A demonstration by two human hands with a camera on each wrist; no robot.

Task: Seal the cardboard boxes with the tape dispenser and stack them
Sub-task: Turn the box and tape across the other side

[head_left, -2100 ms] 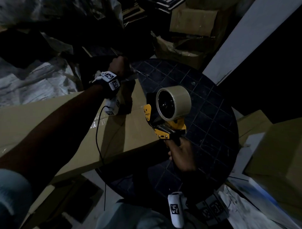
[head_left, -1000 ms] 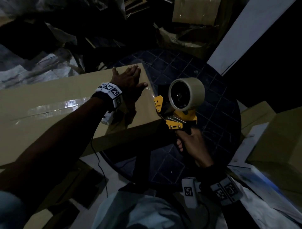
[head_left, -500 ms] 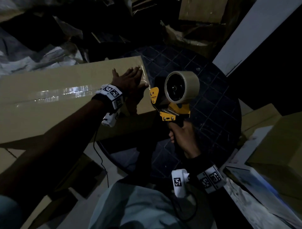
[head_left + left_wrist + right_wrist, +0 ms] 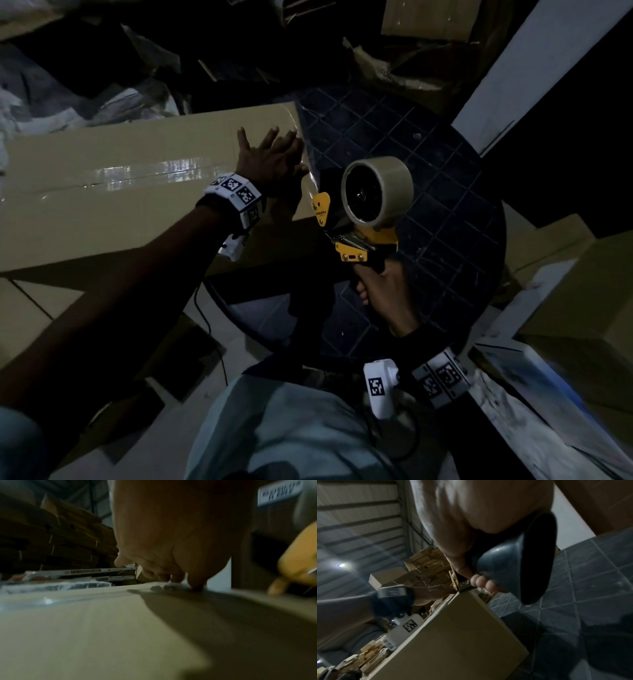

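A long cardboard box (image 4: 120, 205) lies across the left edge of a round dark table (image 4: 445, 219), a shiny strip of clear tape (image 4: 144, 171) running along its top seam. My left hand (image 4: 270, 161) lies flat, fingers straight, on the box's right end (image 4: 102, 622), pressing the tape there. My right hand (image 4: 380, 291) grips the handle of a yellow tape dispenser (image 4: 363, 212) with a roll of clear tape (image 4: 380, 192), held just right of the box end (image 4: 453, 635). A short length of tape stretches from the box corner to the dispenser.
More cardboard boxes (image 4: 582, 298) stand at the right, flattened cardboard (image 4: 30, 308) lies lower left. Crumpled plastic and cardboard scraps (image 4: 394, 68) crowd the far side. A white panel (image 4: 534, 58) leans at the upper right. Stacked cartons (image 4: 51, 536) rise behind the box.
My left hand went from gripping the box's far edge to lying flat on its right end. The dispenser moved up against that end; the box turned to lie more level across the view.
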